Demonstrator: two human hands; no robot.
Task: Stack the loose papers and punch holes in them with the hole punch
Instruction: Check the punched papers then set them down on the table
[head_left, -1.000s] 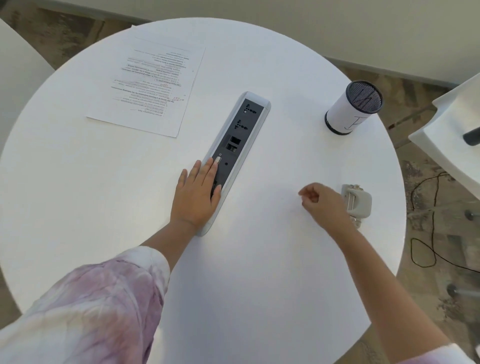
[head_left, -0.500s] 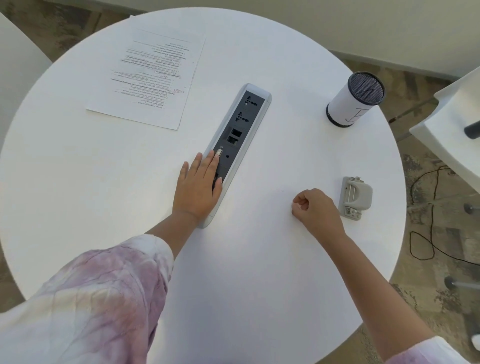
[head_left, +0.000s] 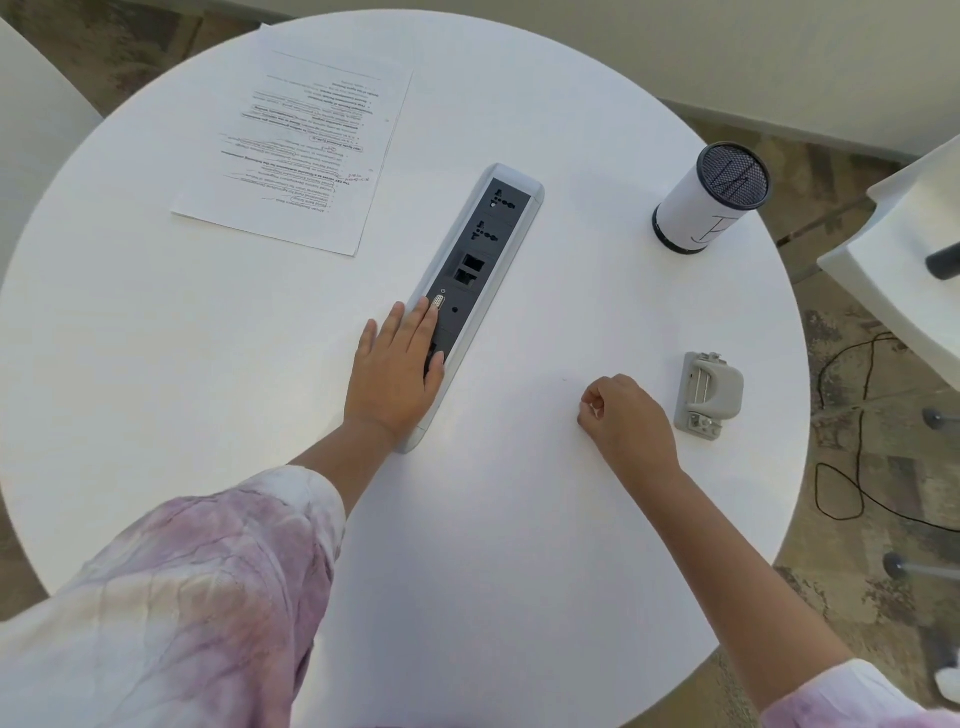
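- The papers (head_left: 298, 150) sat at the far left of the round white table (head_left: 156, 364), well apart from both hands, looking like a fairly tidy pile already, though how many sheets was hard to tell.
- The hole punch (head_left: 709, 395) lay near the right edge of the table, just beside the right hand (head_left: 626, 421) but not touching it.
- The right hand was curled into a loose fist resting on the tabletop, holding nothing as far as the view showed.
- The left hand (head_left: 397, 371) lay flat with straight fingers, partly on the near end of the socket strip (head_left: 470, 291) set into the middle of the table.
- What could've gone wrong, just a guess: papers and punch were on opposite sides, so dragging the sheets across over the raised strip could fan them out and leave the holes misaligned.
- Also, the punch sat close to the table's edge, so a careless grab might knock it off.
- The mesh cup (head_left: 709, 200) at the far right could get tipped by a wide reach.
- Compared with half a second earlier, the right hand had slid a bit more left, away from the punch, so the gap was wider. A second earlier it had been right against it.
- The left hand hadn't really budged, and the papers stayed put.
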